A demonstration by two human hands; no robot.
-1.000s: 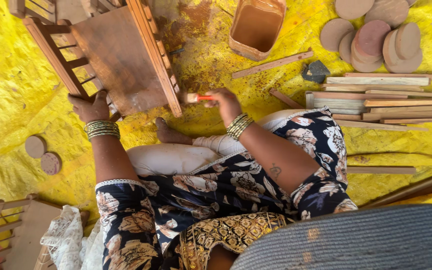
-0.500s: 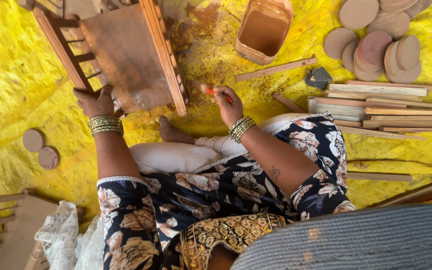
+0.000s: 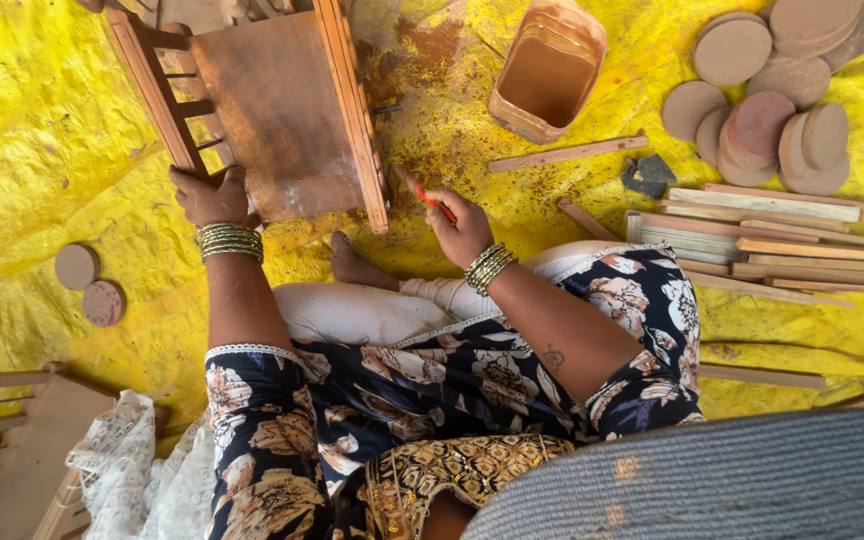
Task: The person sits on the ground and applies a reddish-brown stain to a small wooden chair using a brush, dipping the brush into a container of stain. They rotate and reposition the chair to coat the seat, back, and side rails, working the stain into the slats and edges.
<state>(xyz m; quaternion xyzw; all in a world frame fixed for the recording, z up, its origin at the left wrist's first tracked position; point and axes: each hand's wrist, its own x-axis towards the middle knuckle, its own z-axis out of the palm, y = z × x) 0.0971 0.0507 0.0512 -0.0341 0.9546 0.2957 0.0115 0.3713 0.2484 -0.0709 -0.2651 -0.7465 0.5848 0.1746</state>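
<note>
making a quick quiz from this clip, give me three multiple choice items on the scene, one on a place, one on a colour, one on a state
1. Where does the stack of wooden discs lie?
A. upper right on the sheet
B. inside the tub
C. on the person's lap

2. What colour is the sheet on the ground?
A. blue
B. yellow
C. white

3. What is the left hand doing?
A. resting open on the knee
B. gripping the railed side of the brown wooden frame
C. holding a disc

Answers:
1 A: the discs sit piled at the upper right, beside the brown plastic tub, not in it.
2 B: the sheet is bright yellow all round.
3 B: its fingers close on the frame's rail, while the right hand holds a brush with an orange handle by the frame's edge.
</note>
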